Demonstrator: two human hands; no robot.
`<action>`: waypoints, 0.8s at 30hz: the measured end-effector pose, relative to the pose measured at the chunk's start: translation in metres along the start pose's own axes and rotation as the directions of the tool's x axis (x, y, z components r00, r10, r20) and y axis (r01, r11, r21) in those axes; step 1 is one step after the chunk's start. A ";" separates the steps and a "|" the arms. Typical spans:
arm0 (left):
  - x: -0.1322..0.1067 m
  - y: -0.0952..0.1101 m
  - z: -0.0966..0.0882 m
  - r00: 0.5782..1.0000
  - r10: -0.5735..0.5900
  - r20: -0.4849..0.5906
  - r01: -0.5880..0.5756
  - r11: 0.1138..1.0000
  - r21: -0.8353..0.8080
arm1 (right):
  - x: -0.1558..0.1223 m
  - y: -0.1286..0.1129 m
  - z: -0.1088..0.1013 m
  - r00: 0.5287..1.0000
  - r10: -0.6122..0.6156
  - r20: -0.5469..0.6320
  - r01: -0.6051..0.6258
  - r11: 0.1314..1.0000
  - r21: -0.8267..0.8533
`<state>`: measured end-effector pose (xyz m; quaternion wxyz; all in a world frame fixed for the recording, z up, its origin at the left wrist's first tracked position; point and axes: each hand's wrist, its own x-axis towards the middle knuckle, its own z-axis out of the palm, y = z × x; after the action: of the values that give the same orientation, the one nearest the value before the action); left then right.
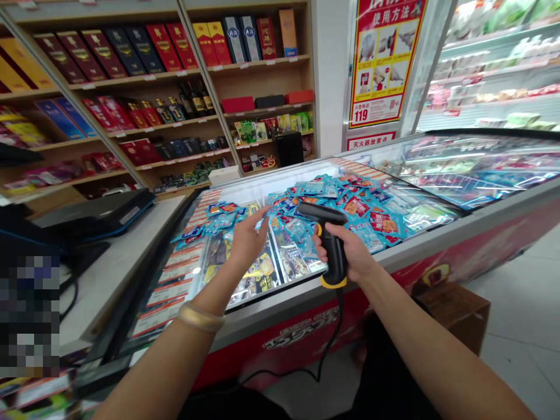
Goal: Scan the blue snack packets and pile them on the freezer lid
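A long chest freezer with a pale rim, a red front and a clear glass top [437,238] runs across the view, in front of wooden shelves of boxed goods [140,79]. On the glass lies a broad, loose heap of flat, shiny light-blue packets with red and dark-blue print [355,206], spread sideways, its packets turned at many angles. A smaller cluster of similar blue packets [224,218] lies on the freezer top to the left.

A black handheld barcode scanner with yellow trim [336,251] stands in front of the heap's near side. Its grip is roughly upright, a black cable drops from its base, and the long axis of its head runs sideways, nose toward the left hand.

The right hand [356,254] has its fingers curled around that grip, a finger by the yellow trigger. The left hand [249,236] is the nearer to the heap's left edge: its fingers reach forward and rightward, with the heap beyond and to their right, the cluster to their left. Fingers and thumb stand slightly apart; whether they touch or pinch a packet, I cannot tell. The scanner's nose is near these fingertips, but clearly apart.
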<state>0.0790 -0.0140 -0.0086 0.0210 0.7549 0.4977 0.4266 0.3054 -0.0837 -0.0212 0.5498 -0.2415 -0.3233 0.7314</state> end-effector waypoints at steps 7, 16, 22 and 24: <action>0.019 0.061 0.071 0.894 0.342 0.288 -0.375 0.925 0.067 | -0.008 -0.035 -0.046 0.974 -0.175 -0.143 0.184 0.981 0.054; 0.004 0.072 0.075 0.832 0.229 0.505 -0.356 0.919 0.170 | -0.009 -0.031 -0.060 0.977 -0.157 -0.147 0.166 0.985 0.050; 0.005 0.042 0.047 0.898 0.178 0.402 -0.285 0.932 0.224 | -0.009 -0.028 -0.044 0.981 -0.130 -0.143 0.136 0.990 0.032; 0.004 0.020 0.032 0.928 0.133 0.349 -0.232 0.937 0.261 | -0.006 -0.024 -0.035 0.988 -0.098 -0.123 0.102 0.994 0.025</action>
<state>0.1151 -0.0085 -0.0177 -0.0513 0.8529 0.4725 0.2162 0.3470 -0.0780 -0.0270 0.6083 -0.2604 -0.2892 0.6918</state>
